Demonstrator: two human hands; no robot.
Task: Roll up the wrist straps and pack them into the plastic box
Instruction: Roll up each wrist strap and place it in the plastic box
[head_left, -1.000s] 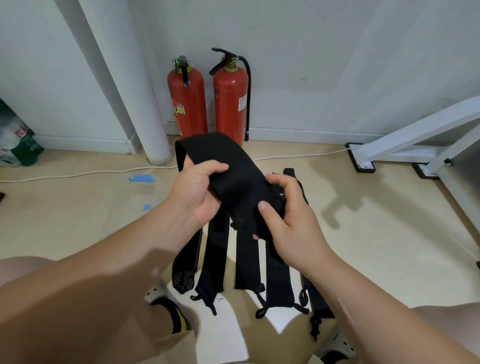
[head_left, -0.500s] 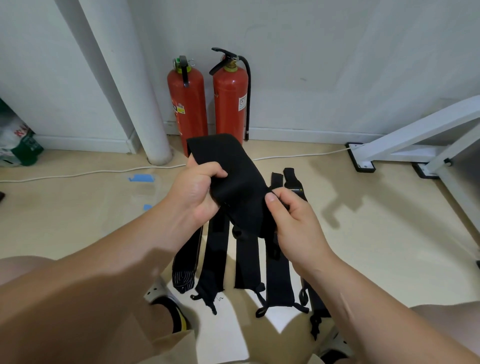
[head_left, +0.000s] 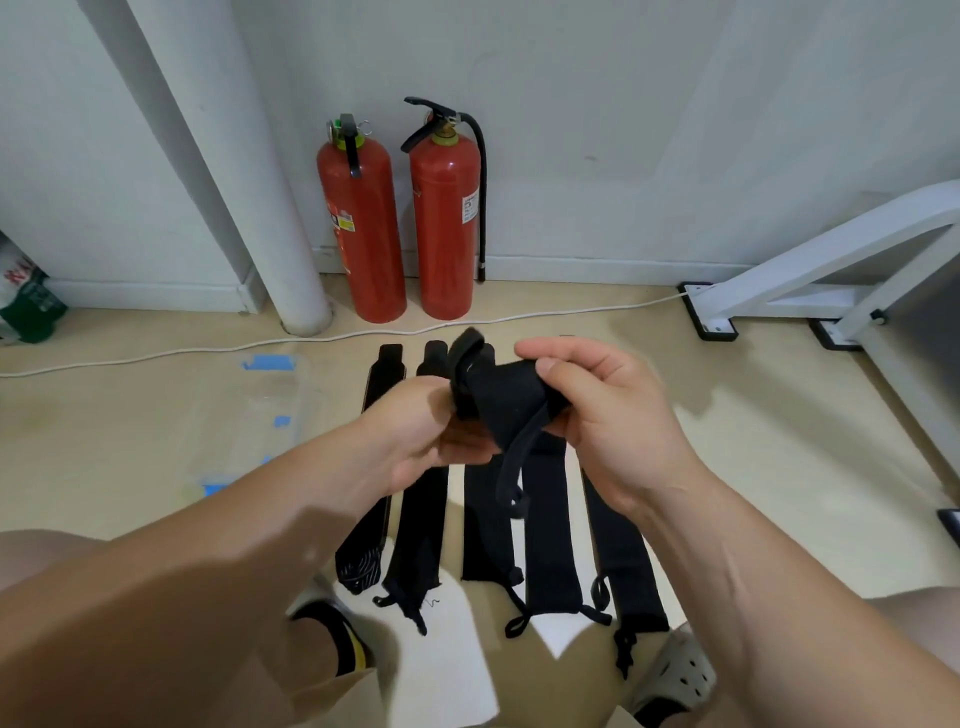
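While five wrist straps (head_left: 545, 525) lie flat at lower centre, you work mid-frame. Your left hand (head_left: 415, 441) and right hand (head_left: 613, 421) both pinch a half-rolled black strap (head_left: 498, 400).

Matt black cloth wrist straps (head_left: 550, 525) lie beside a clear, glossy plastic box (head_left: 249, 415).

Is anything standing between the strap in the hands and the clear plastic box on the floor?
Nothing visible does. The left hand and right hand hold the strap; the plastic box lies to their left, only bare floor between. Other straps lie flat beneath the hands.
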